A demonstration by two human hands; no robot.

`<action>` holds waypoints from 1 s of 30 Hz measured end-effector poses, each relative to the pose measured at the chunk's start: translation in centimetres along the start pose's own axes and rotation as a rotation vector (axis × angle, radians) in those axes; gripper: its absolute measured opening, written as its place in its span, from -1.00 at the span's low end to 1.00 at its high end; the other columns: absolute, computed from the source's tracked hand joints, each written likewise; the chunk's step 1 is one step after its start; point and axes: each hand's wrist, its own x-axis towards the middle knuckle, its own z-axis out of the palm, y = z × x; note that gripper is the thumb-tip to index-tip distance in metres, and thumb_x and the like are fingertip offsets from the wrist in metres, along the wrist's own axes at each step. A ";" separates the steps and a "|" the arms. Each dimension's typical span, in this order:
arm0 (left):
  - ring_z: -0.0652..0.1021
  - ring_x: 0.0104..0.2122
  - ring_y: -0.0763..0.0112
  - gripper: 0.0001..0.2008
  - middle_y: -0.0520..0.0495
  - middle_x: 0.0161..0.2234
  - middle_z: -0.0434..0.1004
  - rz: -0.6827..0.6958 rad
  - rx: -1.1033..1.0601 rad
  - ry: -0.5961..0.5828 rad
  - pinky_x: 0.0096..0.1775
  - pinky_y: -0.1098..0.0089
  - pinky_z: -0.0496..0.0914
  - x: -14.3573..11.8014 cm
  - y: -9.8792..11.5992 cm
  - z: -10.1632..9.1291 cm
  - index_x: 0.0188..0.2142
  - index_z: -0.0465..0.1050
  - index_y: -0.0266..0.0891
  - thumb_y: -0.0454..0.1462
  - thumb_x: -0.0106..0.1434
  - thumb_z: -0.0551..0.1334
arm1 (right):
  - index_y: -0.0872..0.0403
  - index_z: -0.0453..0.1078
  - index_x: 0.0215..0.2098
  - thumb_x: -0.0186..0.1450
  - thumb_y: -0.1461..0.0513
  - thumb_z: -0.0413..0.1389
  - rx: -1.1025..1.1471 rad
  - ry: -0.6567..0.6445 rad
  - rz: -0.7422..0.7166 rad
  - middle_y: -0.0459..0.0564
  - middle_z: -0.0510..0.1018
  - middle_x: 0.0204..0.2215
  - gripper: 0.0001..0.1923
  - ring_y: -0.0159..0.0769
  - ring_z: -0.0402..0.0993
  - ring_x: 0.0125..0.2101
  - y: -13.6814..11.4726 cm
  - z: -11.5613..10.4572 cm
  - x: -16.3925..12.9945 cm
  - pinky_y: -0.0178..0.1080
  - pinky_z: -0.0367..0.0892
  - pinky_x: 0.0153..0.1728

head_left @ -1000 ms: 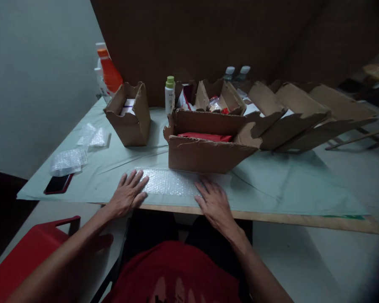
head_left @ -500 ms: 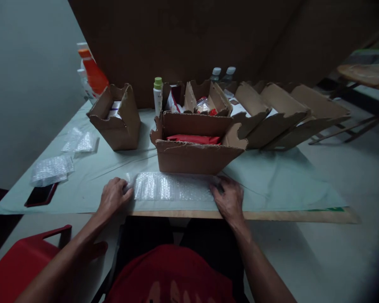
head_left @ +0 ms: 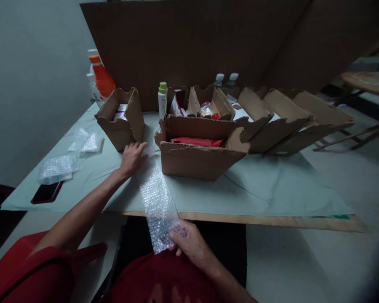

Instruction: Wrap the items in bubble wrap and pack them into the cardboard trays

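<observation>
Landmark: the front box (head_left: 197, 158), open-topped, with a red packet (head_left: 196, 141) lying inside it.
Bubble wrap: a long strip (head_left: 154, 198) runs from just left of the front box, across the surface (head_left: 271, 189) edge and down toward my lap.
Left hand: my left hand (head_left: 132, 158) lies flat with fingers spread on the far end of the strip, between the front box and the small box (head_left: 121, 120) to its left; it presses rather than grips.
Right hand: my right hand (head_left: 189, 244) is below the surface edge, nearer me than the front box, fingers pinched closed on the near end of the strip.
Step in hand: I judge that I am stretching the strip lengthwise, one end pinned and one end pulled.
Next move: it likely calls for keeping the far end pinned so the sheet stays flat and straight.
Left of the front box: two bubble wrap pieces (head_left: 58, 167) and a dark phone (head_left: 47, 192).
Behind the front box: a white bottle (head_left: 162, 100), more open boxes (head_left: 287, 120) and an orange bottle (head_left: 101, 78).
Hard to make out: the dim light blurs what the rear boxes hold; my right fingertips are hidden under the strip.
</observation>
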 end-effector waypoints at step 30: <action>0.53 -0.37 0.33 -0.40 -0.02 -0.34 0.57 -0.284 -0.445 -0.076 -0.22 0.29 0.44 -14.8 2.6 0.2 0.30 0.23 -0.28 -0.25 0.27 0.19 | 0.07 0.44 0.12 0.27 0.38 0.19 -1.139 0.157 -0.914 0.20 0.38 0.27 -0.56 0.07 0.25 0.27 -5.0 -1.5 7.4 0.10 0.33 0.11</action>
